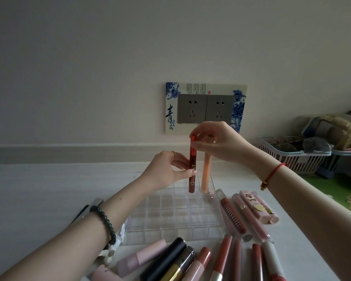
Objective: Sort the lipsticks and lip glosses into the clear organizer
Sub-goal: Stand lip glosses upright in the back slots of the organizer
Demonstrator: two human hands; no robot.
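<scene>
Dark red tube (192, 171) stood upright at the far row of the clear organizer (170, 216), its lower end down inside a cell. Whether it had bottomed out could not be told through the clear walls. Left hand (166, 171) pinched the tube at mid-body between thumb and fingertips; right hand (217, 140) pinched its red cap from above, fingers curled. Just beside it, in the far right corner cell, a peach tube (206, 173) stood upright with its top tucked under the right hand's curled fingers; contact or a gap there could not be told. The rest of the grid looked unfilled. Unsorted tubes (221, 258) lay in a loose fan on the worktop (49, 199) at the organizer's near edge, and a few more, pink lipsticks (259, 207) among them, lay along its right side. Risks as judged: both tubes were tall and slim against shallow cells, so a release before the red one seated could let it lean or tip — likely into its peach neighbour, knocking both over. The right hand lifting away could also catch the peach cap and drag that tube out. The organizer looked light; a sideways push from the left hand could slide it into the loose tubes, which are round and would probably roll — some lay near the worktop's front edge.
</scene>
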